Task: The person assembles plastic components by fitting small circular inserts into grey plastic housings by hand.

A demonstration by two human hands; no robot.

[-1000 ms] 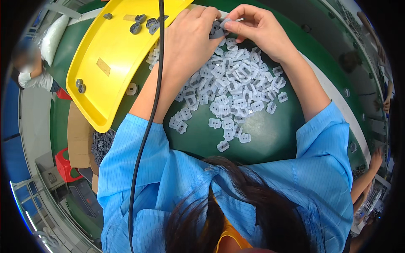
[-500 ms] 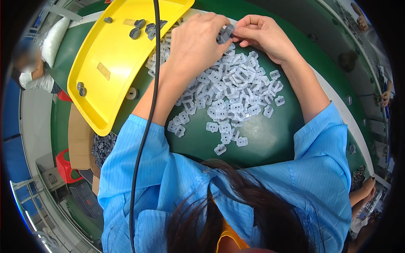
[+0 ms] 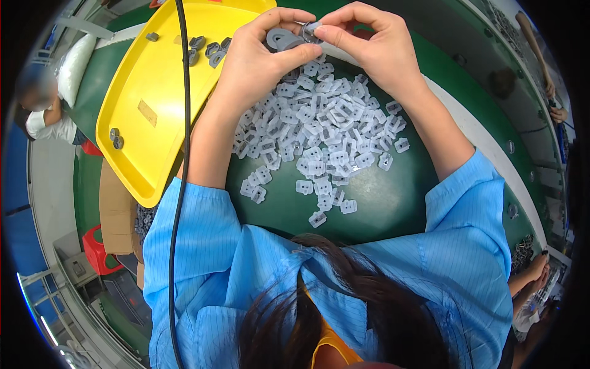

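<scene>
Left hand (image 3: 261, 58) fingers pinched a grey rubber part (image 3: 279, 40), right hand (image 3: 369, 43) fingers gripped a small pale clip (image 3: 309, 27) against it, heap of pale clips (image 3: 319, 132) on the green tabletop (image 3: 381, 203) below the fingers, yellow tray (image 3: 147, 86) to their left.

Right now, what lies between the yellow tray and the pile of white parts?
The left forearm crosses that gap, over bare green table, in the head view.

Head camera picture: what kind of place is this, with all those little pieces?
Probably a factory assembly bench. A heap of small pale plastic clips lies on a green work table, a yellow tray holds grey parts, and both hands join a piece.
</scene>
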